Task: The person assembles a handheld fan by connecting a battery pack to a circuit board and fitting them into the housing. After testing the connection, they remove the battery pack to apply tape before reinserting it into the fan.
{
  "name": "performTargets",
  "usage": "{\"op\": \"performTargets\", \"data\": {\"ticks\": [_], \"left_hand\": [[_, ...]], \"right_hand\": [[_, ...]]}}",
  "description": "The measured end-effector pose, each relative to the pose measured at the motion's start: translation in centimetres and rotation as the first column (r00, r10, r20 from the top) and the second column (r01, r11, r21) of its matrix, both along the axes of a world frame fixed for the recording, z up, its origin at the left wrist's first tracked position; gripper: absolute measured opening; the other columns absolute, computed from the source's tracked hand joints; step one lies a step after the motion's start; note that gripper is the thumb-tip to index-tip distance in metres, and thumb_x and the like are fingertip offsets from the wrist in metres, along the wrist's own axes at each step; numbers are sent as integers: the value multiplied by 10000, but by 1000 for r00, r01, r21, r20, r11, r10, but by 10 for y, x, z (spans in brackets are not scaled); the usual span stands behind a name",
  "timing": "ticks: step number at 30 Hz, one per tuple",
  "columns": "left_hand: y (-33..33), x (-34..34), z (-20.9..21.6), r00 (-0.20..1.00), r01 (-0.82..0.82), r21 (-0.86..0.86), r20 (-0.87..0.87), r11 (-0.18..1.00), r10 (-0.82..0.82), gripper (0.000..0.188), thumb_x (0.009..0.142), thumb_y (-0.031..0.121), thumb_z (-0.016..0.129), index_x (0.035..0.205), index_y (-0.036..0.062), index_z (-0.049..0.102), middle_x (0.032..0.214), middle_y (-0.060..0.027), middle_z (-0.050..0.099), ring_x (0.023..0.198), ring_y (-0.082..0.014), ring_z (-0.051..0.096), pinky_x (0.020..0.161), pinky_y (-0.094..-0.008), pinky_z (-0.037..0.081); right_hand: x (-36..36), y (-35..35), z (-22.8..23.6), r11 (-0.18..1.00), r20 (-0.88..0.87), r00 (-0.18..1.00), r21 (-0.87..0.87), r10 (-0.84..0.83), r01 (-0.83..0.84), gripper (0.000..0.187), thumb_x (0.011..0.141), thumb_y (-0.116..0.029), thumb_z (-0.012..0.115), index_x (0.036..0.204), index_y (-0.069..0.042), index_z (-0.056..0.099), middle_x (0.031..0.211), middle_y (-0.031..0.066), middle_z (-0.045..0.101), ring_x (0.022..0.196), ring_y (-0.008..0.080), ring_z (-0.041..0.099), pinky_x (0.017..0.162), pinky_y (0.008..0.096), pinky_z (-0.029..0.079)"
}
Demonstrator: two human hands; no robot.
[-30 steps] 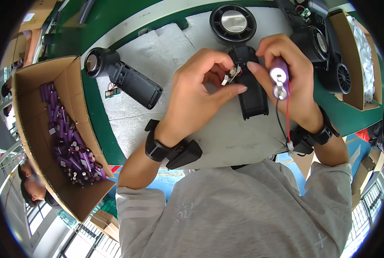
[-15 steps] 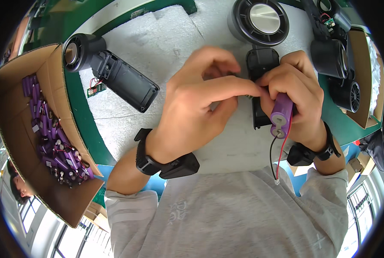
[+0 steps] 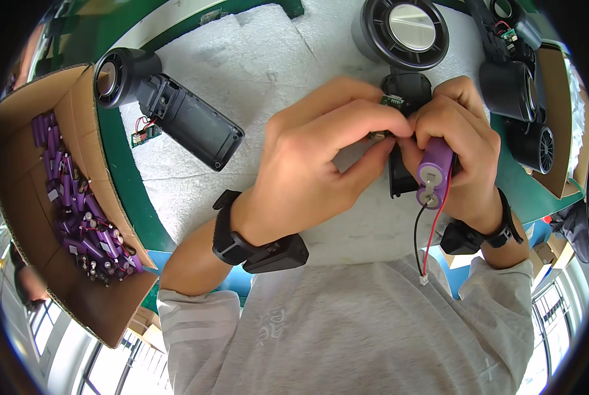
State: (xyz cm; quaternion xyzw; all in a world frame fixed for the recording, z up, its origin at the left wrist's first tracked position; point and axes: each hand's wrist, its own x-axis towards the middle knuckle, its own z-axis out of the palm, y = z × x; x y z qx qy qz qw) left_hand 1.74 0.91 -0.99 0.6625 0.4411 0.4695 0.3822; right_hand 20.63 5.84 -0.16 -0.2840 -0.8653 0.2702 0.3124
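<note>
Near the centre, the left hand's (image 3: pixel 321 158) fingers partly cover a circuit board (image 3: pixel 393 102); the item at its fingertips is too small to identify. The right hand (image 3: pixel 462 138) conceals the upper end of a battery pack (image 3: pixel 437 161) and part of a black handle (image 3: pixel 401 178). Upper edge crops a fan (image 3: pixel 412 27). Person (image 3: pixel 31 283) at lower left: blurred.

The battery pack (image 3: pixel 437 155) looks smooth and glossy — the housing (image 3: pixel 406 83) matt plastic, the foam sheet (image 3: pixel 242 66) rough.
</note>
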Motion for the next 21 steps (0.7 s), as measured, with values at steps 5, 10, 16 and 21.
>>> {"op": "performTargets", "data": {"ticks": [5, 10, 16, 21], "left_hand": [[-6, -7, 1, 1000, 8, -37, -27, 999, -9, 319, 705, -180, 685, 975, -11, 662, 1012, -108, 593, 877, -156, 623, 737, -245, 519], [-9, -4, -2, 995, 21, -146, 97, 989, -7, 292, 724, -166, 702, 956, -1, 639, 1015, -94, 578, 877, -133, 601, 705, -236, 503], [-11, -4, 1, 997, -5, -210, 73, 978, 21, 271, 724, -156, 727, 896, 16, 606, 997, -72, 578, 836, -102, 591, 643, -210, 469], [-11, -8, 1, 995, 27, -245, 97, 969, -4, 261, 720, -147, 741, 862, 19, 600, 965, -57, 582, 797, -85, 585, 615, -193, 453]], "right_hand": [[8, 3, 2, 965, -218, 973, -264, -71, 11, 180, 800, -151, 716, 773, -55, 566, 697, 42, 575, 709, 176, 510, 610, 301, 419], [10, -1, 5, 760, -382, 880, -648, -283, -37, 368, 960, -376, 584, 884, -17, 587, 695, 53, 574, 675, 111, 542, 596, 272, 439], [11, 0, 16, 627, -229, 910, -778, -346, 43, 432, 997, -431, 484, 963, -4, 539, 682, 65, 566, 596, 122, 546, 558, 254, 416], [12, 1, 15, 723, -195, 966, -691, -172, -10, 468, 1025, -451, 378, 960, -4, 501, 649, 81, 559, 543, 133, 534, 522, 253, 395]]}}
